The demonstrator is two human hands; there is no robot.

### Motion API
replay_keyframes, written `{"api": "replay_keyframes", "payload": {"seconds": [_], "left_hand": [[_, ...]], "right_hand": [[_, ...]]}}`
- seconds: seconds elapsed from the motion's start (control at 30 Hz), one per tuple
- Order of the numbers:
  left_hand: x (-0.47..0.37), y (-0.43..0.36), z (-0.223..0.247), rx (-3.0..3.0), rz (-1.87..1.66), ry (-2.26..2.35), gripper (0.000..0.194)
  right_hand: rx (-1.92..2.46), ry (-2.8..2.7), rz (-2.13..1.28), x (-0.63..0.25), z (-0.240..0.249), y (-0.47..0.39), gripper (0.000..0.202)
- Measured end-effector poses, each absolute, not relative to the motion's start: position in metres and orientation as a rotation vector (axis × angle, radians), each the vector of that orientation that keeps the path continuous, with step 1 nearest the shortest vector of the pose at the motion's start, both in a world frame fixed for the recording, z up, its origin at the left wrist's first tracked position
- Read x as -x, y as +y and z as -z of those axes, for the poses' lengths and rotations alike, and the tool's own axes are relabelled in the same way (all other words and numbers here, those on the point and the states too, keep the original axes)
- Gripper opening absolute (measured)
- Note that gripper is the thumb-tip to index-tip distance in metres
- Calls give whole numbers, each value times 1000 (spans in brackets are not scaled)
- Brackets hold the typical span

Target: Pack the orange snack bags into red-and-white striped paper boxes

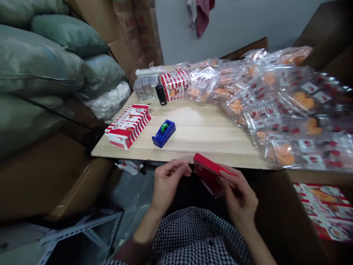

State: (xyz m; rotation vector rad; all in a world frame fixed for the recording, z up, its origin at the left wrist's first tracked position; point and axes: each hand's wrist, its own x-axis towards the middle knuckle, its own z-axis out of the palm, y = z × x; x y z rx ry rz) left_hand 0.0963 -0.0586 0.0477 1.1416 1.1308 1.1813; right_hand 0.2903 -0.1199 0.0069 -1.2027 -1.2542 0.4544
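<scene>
A flat red box (210, 173) is tilted in front of the table's near edge, gripped at its right side by my right hand (239, 191). Just left of the box is my left hand (168, 180), its thumb and fingers pinched together; what they hold, if anything, is too small to see. On the wooden table (193, 136) sits a blue tape dispenser (164, 133) with a green core. To its left lies a stack of red-and-white striped cartons (128, 125).
Clear bags with orange pieces (284, 154) cover the table's right side. At the back stand a black cylinder (161, 95), a striped box (175, 84) and clear packets (147, 86). Large sacks (41, 59) are piled left. Printed cardboard (325, 209) lies lower right.
</scene>
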Motion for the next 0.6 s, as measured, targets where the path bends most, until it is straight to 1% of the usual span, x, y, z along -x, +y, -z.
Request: {"api": "replay_keyframes", "payload": {"seconds": [0.03, 0.13, 0.17, 0.2, 0.37, 0.5, 0.6], "left_hand": [[-108, -70, -54, -1078, -1144, 1066, 26], [-132, -86, -58, -903, -1078, 921, 69], [-135, -87, -55, -861, -1075, 901, 78], [-137, -86, -51, -829, -1075, 895, 83], [-135, -77, -34, -707, -1002, 929, 89], [-135, -73, -25, -726, -892, 986, 84], [-133, -69, -17, -932, -934, 1115, 79]], "right_hand": [[1187, -1314, -425, -288, -7, -120, 31], [1155, -1432, -361, -284, -2, -124, 41], [1147, -1450, -346, -283, 1, -126, 43], [1139, -1464, -336, -282, 4, -127, 45], [1181, -1471, -387, -280, 12, -131, 50], [1172, -1445, -453, -281, 6, -130, 50], [1169, -1424, -491, -282, -5, -127, 47]]}}
